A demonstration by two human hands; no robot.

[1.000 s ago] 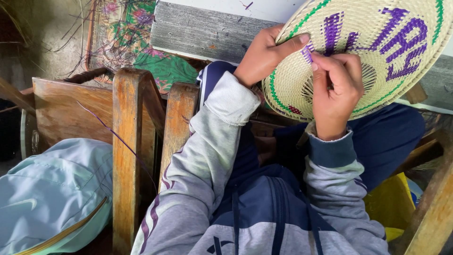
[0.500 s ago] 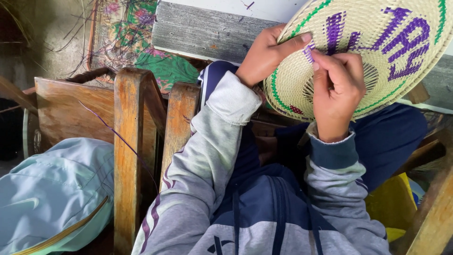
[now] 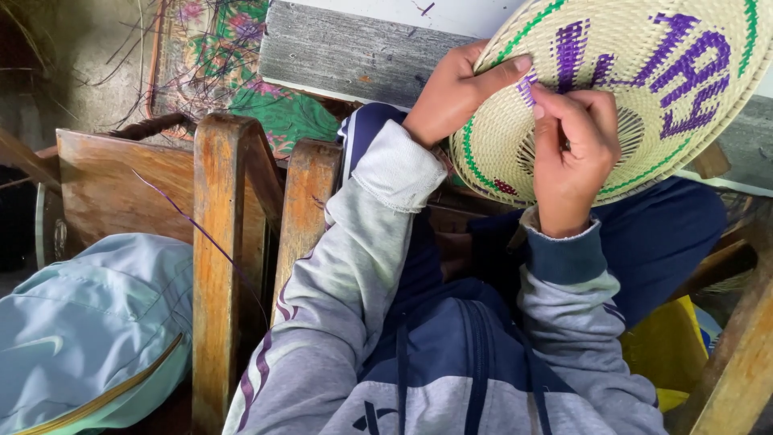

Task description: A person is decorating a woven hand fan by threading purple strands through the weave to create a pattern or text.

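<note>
Woven straw tray [image 3: 644, 89] tilts over the lap, nothing in it — left hand [image 3: 459, 93] grips its rim, thumb on top; right hand [image 3: 573, 153] pinches a purple strand [image 3: 527, 87] at the weave.

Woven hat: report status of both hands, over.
Left hand clamps the rim of the woven hat, thumb on top. Right hand pinches a purple strand at the weave. Nothing blocking.
</note>
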